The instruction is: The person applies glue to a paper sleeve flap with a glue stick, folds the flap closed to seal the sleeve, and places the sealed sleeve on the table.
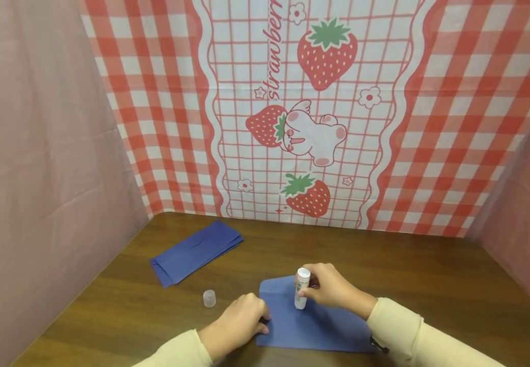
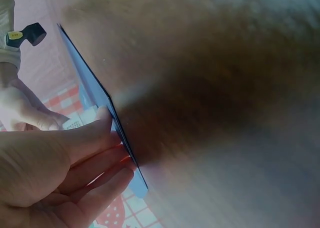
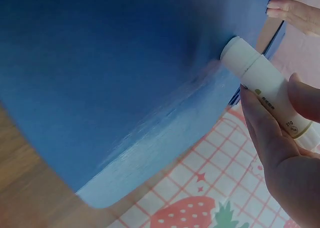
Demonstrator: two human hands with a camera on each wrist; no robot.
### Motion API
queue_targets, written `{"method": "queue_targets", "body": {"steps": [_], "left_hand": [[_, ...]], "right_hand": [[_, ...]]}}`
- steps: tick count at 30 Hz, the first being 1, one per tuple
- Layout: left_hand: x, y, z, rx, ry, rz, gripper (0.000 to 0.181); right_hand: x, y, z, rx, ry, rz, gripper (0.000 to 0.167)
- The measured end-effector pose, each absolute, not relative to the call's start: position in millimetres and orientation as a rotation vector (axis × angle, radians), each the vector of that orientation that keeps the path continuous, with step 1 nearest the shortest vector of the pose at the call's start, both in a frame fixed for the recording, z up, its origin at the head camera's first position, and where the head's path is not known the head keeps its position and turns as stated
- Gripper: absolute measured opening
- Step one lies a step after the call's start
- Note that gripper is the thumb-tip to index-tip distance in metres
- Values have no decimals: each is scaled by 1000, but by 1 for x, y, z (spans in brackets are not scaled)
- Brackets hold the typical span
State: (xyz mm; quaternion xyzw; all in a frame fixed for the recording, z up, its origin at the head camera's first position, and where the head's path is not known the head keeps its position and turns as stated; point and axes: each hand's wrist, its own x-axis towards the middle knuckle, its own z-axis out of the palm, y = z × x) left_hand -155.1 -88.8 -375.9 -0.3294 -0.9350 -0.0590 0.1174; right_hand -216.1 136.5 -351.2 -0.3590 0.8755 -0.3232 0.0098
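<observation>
A blue envelope (image 1: 320, 326) lies on the table with its rounded flap (image 3: 150, 158) unfolded toward the back. My right hand (image 1: 331, 288) grips a white glue stick (image 1: 302, 289) and holds it nearly upright, its lower end on the envelope near the flap's fold. Shiny streaks run along the fold in the right wrist view. At the envelope's left edge, the fingertips and thumb of my left hand (image 1: 242, 321) rest on the paper. A clear cap (image 1: 209, 298) stands on the table left of that hand.
Several folded blue envelopes (image 1: 196, 252) lie in a pile at the back left of the wooden table (image 1: 412, 270). A red-and-white strawberry cloth (image 1: 301, 117) hangs behind the table, with pink curtains (image 1: 40, 153) at the sides.
</observation>
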Motion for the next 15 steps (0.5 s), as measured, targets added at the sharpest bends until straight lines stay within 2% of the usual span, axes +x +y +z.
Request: {"method": "queue_targets", "body": {"steps": [7, 15], "left_hand": [[-156, -90, -376, -971, -2725, -187, 12], [-155, -88, -376, -955, -2747, -158, 23]], "right_hand": [[-216, 148, -350, -1102, 2749, -1003, 14], [-214, 162, -350, -1083, 2742, -1003, 16]]}}
